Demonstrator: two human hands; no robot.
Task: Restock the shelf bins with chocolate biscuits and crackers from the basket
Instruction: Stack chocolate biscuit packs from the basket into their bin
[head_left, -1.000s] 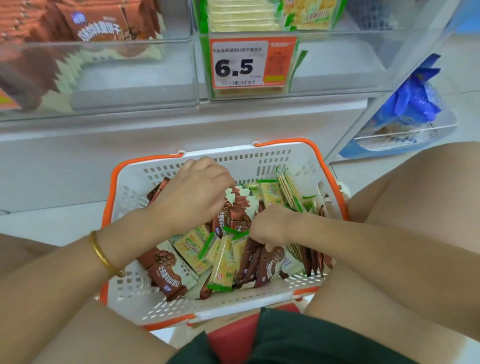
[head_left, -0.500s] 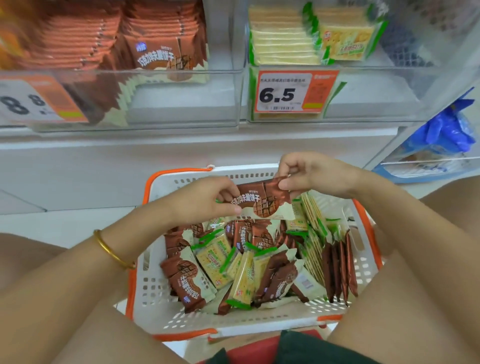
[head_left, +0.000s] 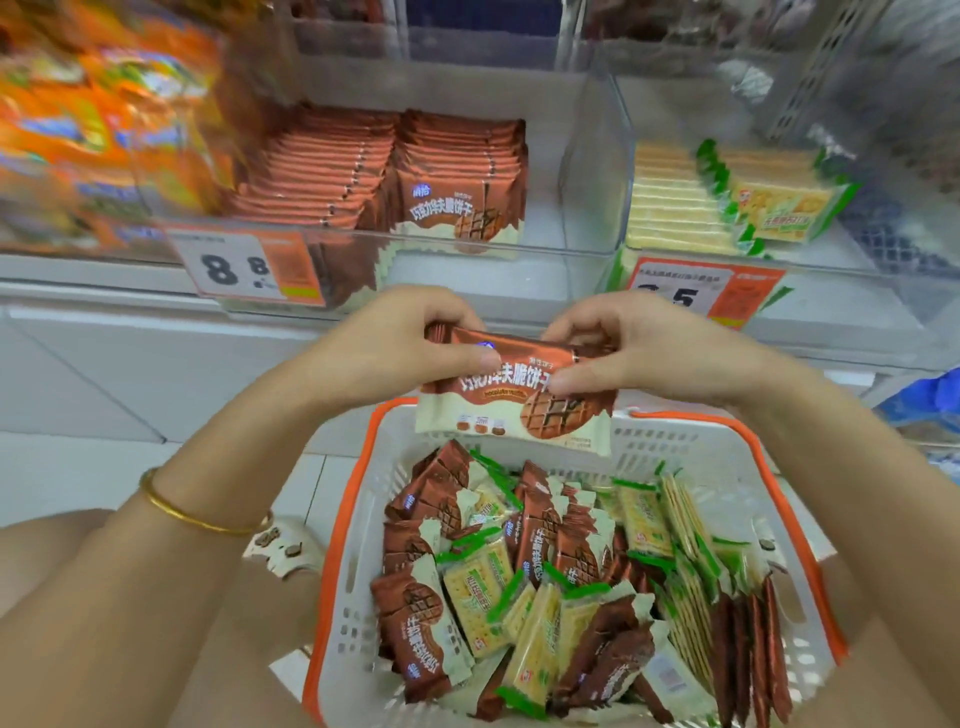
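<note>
We hold the brown-and-cream foil chocolate biscuit packet (head_left: 519, 415) just above the far rim of the white plastic basket with orange trim (head_left: 353, 613). The left hand (head_left: 415, 353) and right hand (head_left: 639, 353) each pinch its top edge between thumb and fingers, likely squaring what may be several packets, though blur hides the count. Beyond and above the basket, the clear acrylic bin (head_left: 467, 280) of matching packets shows bare floor behind its low front wall, which is room to slot these in.

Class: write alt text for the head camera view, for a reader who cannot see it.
The left hand and right hand hold chocolate biscuit packs above a white, orange-rimmed basket of loose packs. Behind are a clear chocolate biscuit bin and, to its right, a cracker bin.
</note>
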